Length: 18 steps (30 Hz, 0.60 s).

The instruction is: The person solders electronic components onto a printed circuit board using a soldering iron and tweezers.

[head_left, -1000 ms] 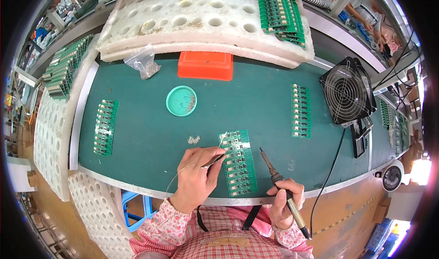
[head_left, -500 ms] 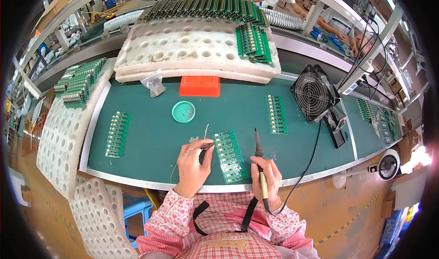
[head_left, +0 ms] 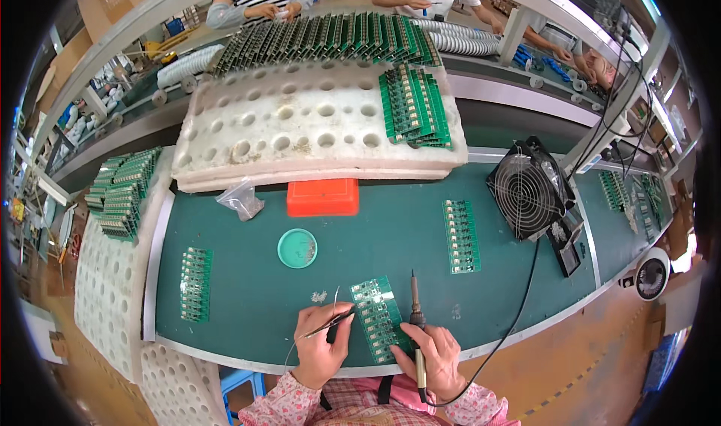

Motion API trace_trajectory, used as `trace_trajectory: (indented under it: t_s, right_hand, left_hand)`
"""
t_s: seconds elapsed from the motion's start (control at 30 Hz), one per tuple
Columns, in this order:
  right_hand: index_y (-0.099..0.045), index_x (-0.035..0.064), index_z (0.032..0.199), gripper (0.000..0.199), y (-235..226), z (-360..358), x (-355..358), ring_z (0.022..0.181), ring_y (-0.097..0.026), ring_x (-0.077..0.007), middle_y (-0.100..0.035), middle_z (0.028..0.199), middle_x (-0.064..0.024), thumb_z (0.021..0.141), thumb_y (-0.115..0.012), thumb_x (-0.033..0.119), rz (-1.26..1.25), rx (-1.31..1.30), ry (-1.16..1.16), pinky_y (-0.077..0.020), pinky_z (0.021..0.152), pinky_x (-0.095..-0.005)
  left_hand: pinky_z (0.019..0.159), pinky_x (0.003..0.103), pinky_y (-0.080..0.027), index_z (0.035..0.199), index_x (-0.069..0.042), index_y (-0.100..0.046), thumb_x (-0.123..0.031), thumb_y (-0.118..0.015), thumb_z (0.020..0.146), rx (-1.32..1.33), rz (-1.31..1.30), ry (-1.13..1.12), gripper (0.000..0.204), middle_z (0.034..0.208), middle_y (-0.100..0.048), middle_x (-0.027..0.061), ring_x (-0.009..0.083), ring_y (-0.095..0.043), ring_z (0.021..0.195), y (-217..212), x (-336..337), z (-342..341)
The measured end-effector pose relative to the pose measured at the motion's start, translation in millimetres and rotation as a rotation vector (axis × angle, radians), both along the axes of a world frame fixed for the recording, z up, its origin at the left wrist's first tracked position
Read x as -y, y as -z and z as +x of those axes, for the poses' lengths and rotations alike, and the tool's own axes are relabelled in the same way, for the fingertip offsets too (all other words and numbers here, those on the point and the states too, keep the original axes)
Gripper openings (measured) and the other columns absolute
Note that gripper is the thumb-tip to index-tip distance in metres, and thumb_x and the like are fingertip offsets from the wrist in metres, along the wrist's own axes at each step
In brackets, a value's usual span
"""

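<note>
A green circuit board (head_left: 378, 322) with rows of small white parts lies slightly tilted between my hands, near the table's front edge. At its left side, my left hand (head_left: 319, 351) is closed on dark tweezers (head_left: 334, 321) whose tips reach the board's left edge. A thin solder wire (head_left: 337, 297) also runs through that hand. My right hand (head_left: 441, 362) grips a soldering iron (head_left: 417, 317), its tip pointing up and away, beside the board. The right thumb reaches the board's lower right edge. Small loose bits (head_left: 319, 297) lie just beyond my left hand.
A teal dish (head_left: 298, 248) holds small parts. Behind it are a red box (head_left: 323, 198), a plastic bag (head_left: 242, 200) and a foam block (head_left: 300, 137) bearing many boards. Single boards lie left (head_left: 196, 285) and right (head_left: 462, 237). A black fan (head_left: 523, 191) stands near the iron's cord (head_left: 518, 317).
The view has tilted, so the table appears lower. My right hand has come closer to the board, its thumb now at the edge. Both hands keep their tools.
</note>
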State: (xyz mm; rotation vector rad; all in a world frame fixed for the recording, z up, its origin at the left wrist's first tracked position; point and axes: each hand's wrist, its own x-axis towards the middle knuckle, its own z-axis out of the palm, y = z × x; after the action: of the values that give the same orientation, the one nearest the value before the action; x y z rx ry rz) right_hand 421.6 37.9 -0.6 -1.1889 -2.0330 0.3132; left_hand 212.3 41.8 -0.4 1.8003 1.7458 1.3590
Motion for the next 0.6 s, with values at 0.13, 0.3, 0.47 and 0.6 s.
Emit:
trace_trajectory:
  t_s: [0.13,0.3,0.47,0.6]
  right_hand:
    - [-0.065,0.0096,0.123,0.052,4,-9,-1,0.072,-0.06,-0.0279,-0.06,0.092,-0.0096,0.074,-0.084,0.012,0.097,0.024,-0.035,-0.0506,0.066,-0.0385]
    - [-0.059,0.0087,0.132,0.059,5,-22,6,0.087,-0.06,-0.0308,-0.06,0.1,-0.0119,0.077,-0.082,0.011,0.091,0.016,-0.03,-0.0496,0.078,-0.0402]
    - [-0.058,0.0082,0.134,0.06,2,-40,16,0.092,-0.061,-0.0313,-0.061,0.105,-0.014,0.078,-0.08,0.009,0.079,0.021,-0.002,-0.0488,0.082,-0.0412]
    - [-0.058,0.0082,0.135,0.06,7,-58,19,0.089,-0.06,-0.0316,-0.06,0.102,-0.0132,0.079,-0.08,0.008,0.078,-0.001,0.006,-0.0482,0.08,-0.0421]
  left_hand:
    - [0.081,0.037,-0.05,0.101,-0.007,-0.071,0.001,-0.076,0.082,-0.024,0.128,0.004,0.021,0.098,-0.073,0.0061,0.0265,-0.066,0.086,0,4,-13]
    - [0.078,0.035,-0.053,0.103,-0.003,-0.07,-0.002,-0.072,0.089,0.128,0.108,-0.177,0.015,0.096,-0.073,0.009,0.0245,-0.069,0.086,11,28,-42]
    - [0.079,0.027,-0.054,0.108,0.002,-0.067,-0.004,-0.068,0.095,0.247,0.013,-0.149,0.014,0.095,-0.074,0.0092,0.0142,-0.071,0.086,16,32,-59]
    - [0.079,0.027,-0.054,0.108,0.002,-0.067,-0.003,-0.069,0.094,0.242,-0.038,-0.102,0.015,0.095,-0.074,0.0088,0.0146,-0.071,0.084,12,26,-66]
